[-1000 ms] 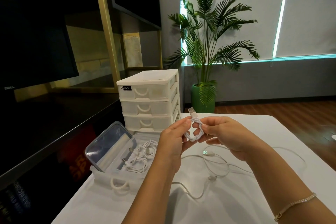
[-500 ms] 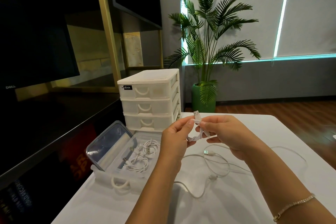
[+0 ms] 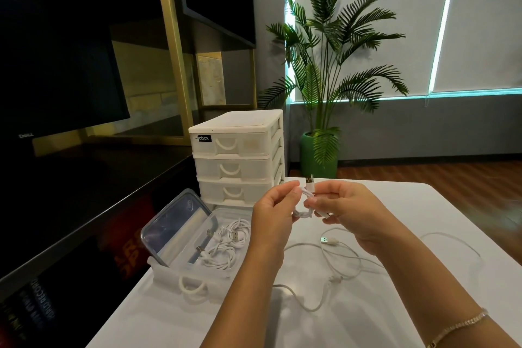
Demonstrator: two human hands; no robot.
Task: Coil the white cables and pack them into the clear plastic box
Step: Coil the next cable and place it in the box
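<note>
The coiled white cable [image 3: 303, 210] sits mid-frame, pinched between my left hand [image 3: 272, 216] and right hand [image 3: 348, 213], fingers curled round it.

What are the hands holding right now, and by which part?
Both hands hold one coiled white cable: the left hand pinches the bundle's left side, and the right hand pinches the wrap just below the upward-pointing USB plug.

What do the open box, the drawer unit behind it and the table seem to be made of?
Open box: clear plastic, glossy; the coiled cables inside show through its walls.
Drawer unit: white plastic frame, probably; the drawer fronts look frosted and half see-through.
Table: smooth matte white top, plastic or laminate; cannot tell which.
</note>
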